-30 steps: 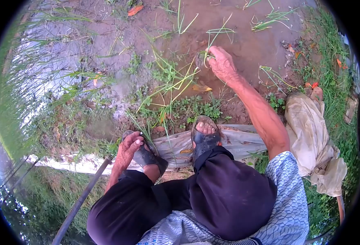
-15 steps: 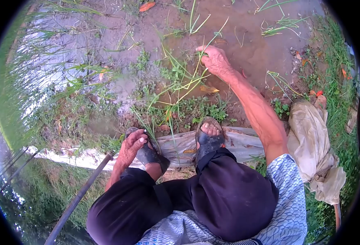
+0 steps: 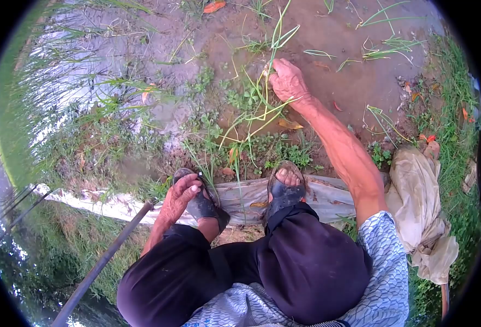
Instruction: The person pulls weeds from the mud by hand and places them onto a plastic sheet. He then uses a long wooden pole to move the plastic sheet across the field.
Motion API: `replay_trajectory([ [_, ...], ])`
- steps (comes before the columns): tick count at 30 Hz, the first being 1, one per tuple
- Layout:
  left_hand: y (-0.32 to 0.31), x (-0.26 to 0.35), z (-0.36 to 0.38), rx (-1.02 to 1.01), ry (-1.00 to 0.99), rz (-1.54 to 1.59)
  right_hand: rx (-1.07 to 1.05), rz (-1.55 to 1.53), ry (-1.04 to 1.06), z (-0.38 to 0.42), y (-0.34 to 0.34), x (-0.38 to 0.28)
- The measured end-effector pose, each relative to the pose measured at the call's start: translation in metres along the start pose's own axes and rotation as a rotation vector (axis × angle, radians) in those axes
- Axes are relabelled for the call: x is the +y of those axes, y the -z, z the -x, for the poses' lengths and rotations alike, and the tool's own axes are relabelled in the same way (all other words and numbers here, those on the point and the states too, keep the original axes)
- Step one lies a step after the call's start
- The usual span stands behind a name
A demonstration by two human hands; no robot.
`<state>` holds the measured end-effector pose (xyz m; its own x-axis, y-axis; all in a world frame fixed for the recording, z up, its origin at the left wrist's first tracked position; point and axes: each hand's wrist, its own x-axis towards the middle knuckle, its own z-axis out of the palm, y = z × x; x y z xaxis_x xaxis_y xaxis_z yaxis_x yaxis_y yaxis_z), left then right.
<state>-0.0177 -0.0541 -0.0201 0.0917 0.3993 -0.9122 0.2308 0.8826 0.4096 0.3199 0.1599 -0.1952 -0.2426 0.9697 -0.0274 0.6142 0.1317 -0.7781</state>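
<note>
Over the wet mud, my right hand [image 3: 289, 80] has its fingers closed on a long thin green plant [image 3: 276, 46], near its pale base. Other long leaves [image 3: 262, 111] hang below that hand toward my feet. Beside my left sandal [image 3: 199, 204], my left hand [image 3: 179, 197] is held with its thumb and fingertips close together. A tiny pale and dark thing shows at its fingertips, too small to name.
Muddy ground [image 3: 327, 82] with shallow water spreads ahead, with loose green plants [image 3: 393, 48] lying on it. A pale sheet [image 3: 240, 199] runs under my feet. A crumpled cloth [image 3: 415, 196] lies at the right. A dark pole [image 3: 104, 261] slants at the lower left.
My right hand has closed on a green plant whose leaves now stand up above it. More loose plants show on the mud to its right. My left hand has barely moved.
</note>
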Motion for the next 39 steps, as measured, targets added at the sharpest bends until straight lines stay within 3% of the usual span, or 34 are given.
replay_trajectory([
  [2,-0.001,0.000,0.001,0.014,-0.002,0.014,0.034,0.081,0.036,-0.009,-0.003,-0.003],
  [5,-0.002,0.008,0.003,0.023,-0.006,-0.011,0.035,0.073,-0.173,-0.031,-0.015,-0.018],
  [10,0.000,0.006,0.007,0.028,-0.006,-0.005,0.034,0.193,-0.148,-0.051,-0.036,-0.014],
  [14,0.002,0.005,0.006,0.002,0.003,-0.028,0.096,0.220,-0.008,-0.060,-0.040,-0.011],
  [17,0.003,0.005,0.004,-0.003,-0.010,-0.038,0.006,0.164,0.171,-0.044,-0.029,-0.005],
  [18,0.004,0.002,0.004,-0.002,-0.015,-0.032,0.040,0.135,0.356,-0.033,-0.030,0.004],
  [21,0.005,0.002,0.006,0.000,-0.002,-0.027,0.125,0.122,0.146,-0.010,-0.001,0.016],
  [23,0.005,0.002,0.005,-0.001,0.003,-0.017,0.205,0.152,-0.123,-0.016,0.010,0.043],
  [24,0.005,-0.001,0.005,0.002,0.000,-0.003,0.160,-0.010,-0.260,-0.022,0.019,0.043],
  [29,0.004,0.004,0.006,0.017,-0.019,-0.002,0.002,-0.139,-0.057,-0.067,0.020,0.040],
  [31,0.005,0.003,0.006,0.021,-0.030,-0.004,-0.036,0.049,0.192,-0.077,0.016,0.049],
  [32,0.006,0.002,0.007,0.024,-0.029,-0.003,-0.052,-0.020,0.259,-0.080,0.016,0.052],
  [35,0.005,-0.003,0.008,0.021,-0.019,0.005,-0.125,-0.112,0.233,-0.084,0.016,0.061],
  [38,0.007,0.001,0.009,0.004,-0.012,-0.004,-0.016,0.118,0.258,-0.082,0.012,0.052],
  [39,0.007,0.003,0.010,0.008,-0.008,0.002,0.057,0.066,0.108,-0.079,0.012,0.048],
])
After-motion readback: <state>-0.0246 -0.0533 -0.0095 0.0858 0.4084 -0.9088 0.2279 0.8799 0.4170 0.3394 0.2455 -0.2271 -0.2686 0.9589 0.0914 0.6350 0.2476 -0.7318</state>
